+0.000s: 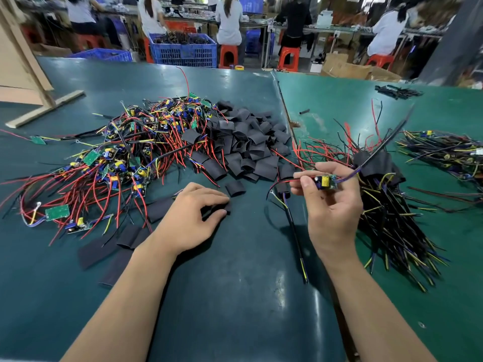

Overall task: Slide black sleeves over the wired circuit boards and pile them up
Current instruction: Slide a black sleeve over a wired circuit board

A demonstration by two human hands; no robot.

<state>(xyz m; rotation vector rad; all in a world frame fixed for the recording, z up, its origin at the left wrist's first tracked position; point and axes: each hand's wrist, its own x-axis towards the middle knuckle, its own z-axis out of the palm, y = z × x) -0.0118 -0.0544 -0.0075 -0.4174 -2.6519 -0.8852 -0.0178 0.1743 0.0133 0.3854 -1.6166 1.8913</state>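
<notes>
Right hand (329,205) raised above the mat (235,296), pinching one board (326,182) between thumb and fingertips. Board lying with long axis left to right, component side facing the camera; red leads running off leftward, purple and black leads trailing up and right.

Left hand (192,218) resting low on the mat, fingers curled round one sleeve (226,206), mostly hidden under the fingertips; axis not readable.

Heap of bare boards (125,152) sitting at left, too tangled to count. Heap of loose sleeves (248,145) lying behind the left hand, dozens, uncounted. About five flat sleeves (96,249) lying singly at near left. Pile of sleeved boards (386,205) lying just right of the right hand, wires pointing toward the near edge.
</notes>
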